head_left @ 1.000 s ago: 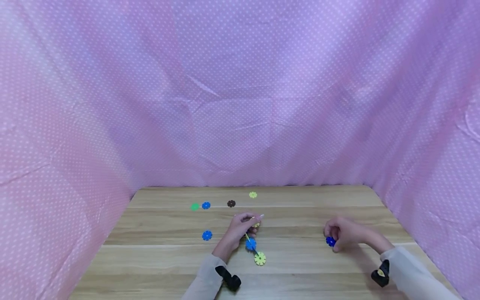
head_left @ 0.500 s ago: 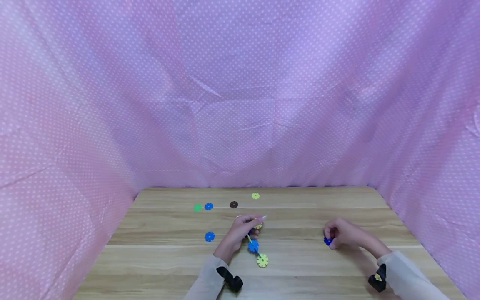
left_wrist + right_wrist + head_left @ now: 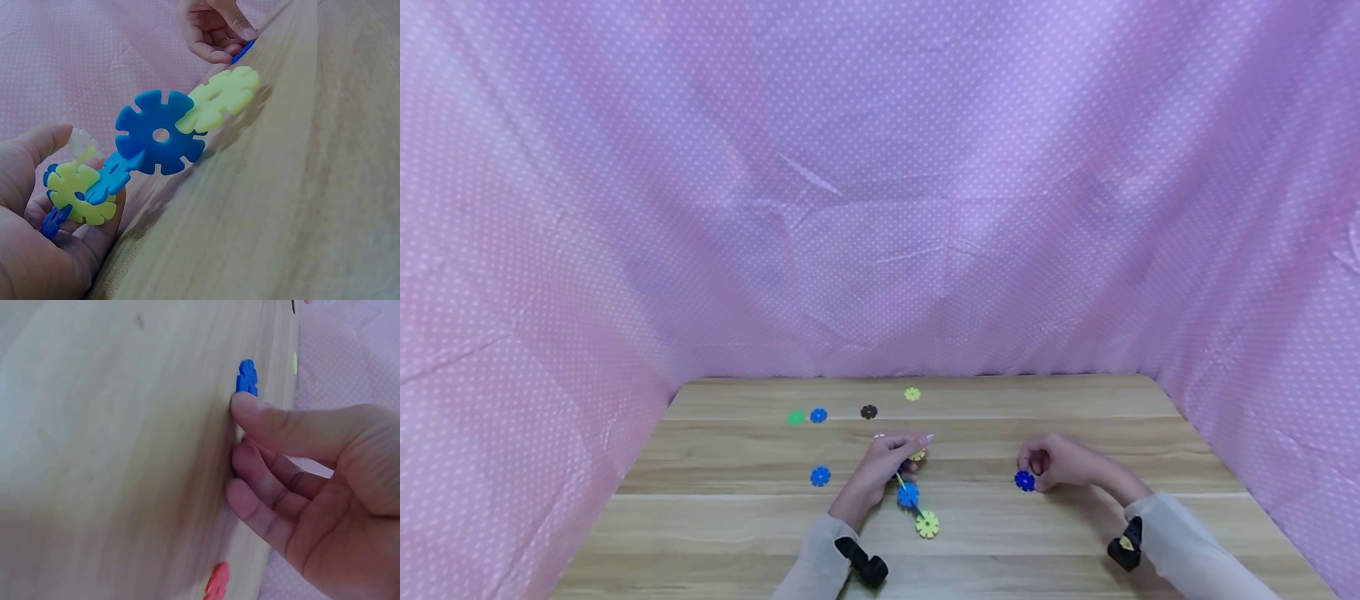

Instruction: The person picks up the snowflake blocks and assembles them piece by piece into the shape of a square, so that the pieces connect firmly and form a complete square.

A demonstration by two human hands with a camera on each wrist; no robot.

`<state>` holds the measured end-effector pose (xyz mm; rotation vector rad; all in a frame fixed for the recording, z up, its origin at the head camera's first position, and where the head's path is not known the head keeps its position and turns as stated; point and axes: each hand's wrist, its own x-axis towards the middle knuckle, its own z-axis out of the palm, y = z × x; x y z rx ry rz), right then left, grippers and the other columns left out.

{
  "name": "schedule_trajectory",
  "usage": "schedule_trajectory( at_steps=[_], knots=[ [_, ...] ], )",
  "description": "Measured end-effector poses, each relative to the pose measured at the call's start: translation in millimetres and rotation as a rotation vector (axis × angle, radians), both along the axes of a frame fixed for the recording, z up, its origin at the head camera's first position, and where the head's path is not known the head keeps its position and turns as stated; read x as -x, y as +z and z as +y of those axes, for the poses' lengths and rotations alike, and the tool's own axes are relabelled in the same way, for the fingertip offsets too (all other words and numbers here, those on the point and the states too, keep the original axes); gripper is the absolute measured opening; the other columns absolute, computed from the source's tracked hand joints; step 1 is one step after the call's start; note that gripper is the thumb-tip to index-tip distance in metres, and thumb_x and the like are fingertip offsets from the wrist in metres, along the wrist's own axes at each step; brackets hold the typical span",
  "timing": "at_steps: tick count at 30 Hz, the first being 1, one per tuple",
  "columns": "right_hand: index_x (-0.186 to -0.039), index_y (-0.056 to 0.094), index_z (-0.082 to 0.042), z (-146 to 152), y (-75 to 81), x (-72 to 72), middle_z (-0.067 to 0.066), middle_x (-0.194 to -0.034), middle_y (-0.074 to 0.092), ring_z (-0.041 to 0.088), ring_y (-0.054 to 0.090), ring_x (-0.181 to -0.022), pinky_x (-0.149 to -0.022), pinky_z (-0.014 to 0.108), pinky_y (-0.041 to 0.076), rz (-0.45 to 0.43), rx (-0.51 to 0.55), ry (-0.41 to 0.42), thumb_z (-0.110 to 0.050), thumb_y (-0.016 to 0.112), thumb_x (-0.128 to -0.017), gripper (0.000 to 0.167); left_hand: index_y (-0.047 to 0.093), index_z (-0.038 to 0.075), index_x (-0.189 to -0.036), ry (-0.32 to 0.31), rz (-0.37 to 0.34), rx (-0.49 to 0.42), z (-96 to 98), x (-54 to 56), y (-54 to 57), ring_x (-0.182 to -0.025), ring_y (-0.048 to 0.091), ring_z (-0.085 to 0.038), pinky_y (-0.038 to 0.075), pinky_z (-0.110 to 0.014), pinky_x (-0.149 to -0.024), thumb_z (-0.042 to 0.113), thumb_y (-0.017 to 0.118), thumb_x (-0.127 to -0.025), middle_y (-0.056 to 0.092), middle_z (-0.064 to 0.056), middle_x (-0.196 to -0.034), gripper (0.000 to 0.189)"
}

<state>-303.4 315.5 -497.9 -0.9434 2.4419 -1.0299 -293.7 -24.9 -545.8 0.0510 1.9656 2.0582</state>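
My left hand (image 3: 883,458) holds a chain of interlocked flower-shaped plastic building discs, in the middle of the table. In the left wrist view a large blue disc (image 3: 144,122) forms its middle, and a pale yellow disc (image 3: 222,100) sticks out at the far end. Another yellow disc (image 3: 65,181) and a dark blue disc (image 3: 55,222) lie against the fingers, partly covered. Off to the right, my right hand (image 3: 1067,462) pinches a single dark blue disc (image 3: 1024,481) between thumb and fingers, low over the wood. The right wrist view shows its edge past the thumb.
Loose discs lie on the wooden table (image 3: 737,517): a green (image 3: 796,417), a blue (image 3: 818,415), a brown (image 3: 868,412) and a yellow one (image 3: 912,394) towards the back, another blue (image 3: 820,476) left of the left hand. A red disc (image 3: 217,582) shows in the right wrist view.
My right hand has moved left along the table with the dark blue disc, which now shows more fully. The left hand and its chain stay nearly in place.
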Motion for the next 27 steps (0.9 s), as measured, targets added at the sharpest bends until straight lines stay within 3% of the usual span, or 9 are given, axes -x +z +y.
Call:
schedule_trajectory(
  at_steps=[7,10,16,21,27],
  knots=[
    [-0.09,0.066,-0.004,-13,2.3,4.3,0.005,-0.079,0.061,0.005,0.052,-0.072,-0.06,0.018,0.045,-0.025,-0.043,-0.009,0.001,0.086,-0.073,0.026,0.073,-0.002,-0.115,-0.006,-0.004,-0.006,0.9,1.0,-0.4,-0.07,0.061,-0.008,0.06,-0.021,-0.065,0.042,0.075,-0.092,0.066,0.001,-0.085,0.05],
    [-0.088,0.064,-0.005,-17,3.1,9.1,0.003,-0.079,0.061,0.005,0.052,-0.073,-0.061,0.018,0.045,-0.012,-0.046,0.024,0.003,0.086,-0.071,0.029,0.073,-0.002,-0.115,-0.003,0.001,-0.001,-0.2,1.2,0.7,-0.071,0.061,-0.008,0.06,-0.022,-0.066,0.042,0.075,-0.092,0.066,0.001,-0.086,0.05],
    [-0.086,0.059,-0.001,-30,5.1,14.0,0.004,-0.082,0.06,0.006,0.053,-0.076,-0.064,0.018,0.046,-0.036,0.004,0.033,0.006,0.079,-0.077,0.024,0.072,-0.003,-0.115,-0.003,0.0,0.004,-2.3,1.6,2.0,-0.072,0.061,-0.008,0.06,-0.023,-0.067,0.042,0.075,-0.092,0.066,0.001,-0.086,0.05],
    [-0.094,0.062,0.004,-46,8.0,16.8,0.011,-0.084,0.063,0.009,0.057,-0.074,-0.061,0.02,0.05,-0.092,0.091,-0.022,0.007,0.07,-0.087,0.012,0.073,-0.002,-0.114,-0.006,-0.009,0.004,-2.4,0.4,1.3,-0.072,0.061,-0.009,0.06,-0.023,-0.066,0.041,0.075,-0.092,0.067,0.001,-0.087,0.048],
    [-0.103,0.066,0.005,-74,7.3,23.9,0.014,-0.09,0.067,0.01,0.061,-0.079,-0.066,0.021,0.056,-0.066,0.19,-0.124,0.008,0.067,-0.087,0.016,0.073,-0.001,-0.114,-0.004,-0.02,-0.004,-0.9,-0.3,1.7,-0.071,0.062,-0.008,0.06,-0.022,-0.066,0.04,0.075,-0.093,0.068,0.001,-0.087,0.046]
  ],
)
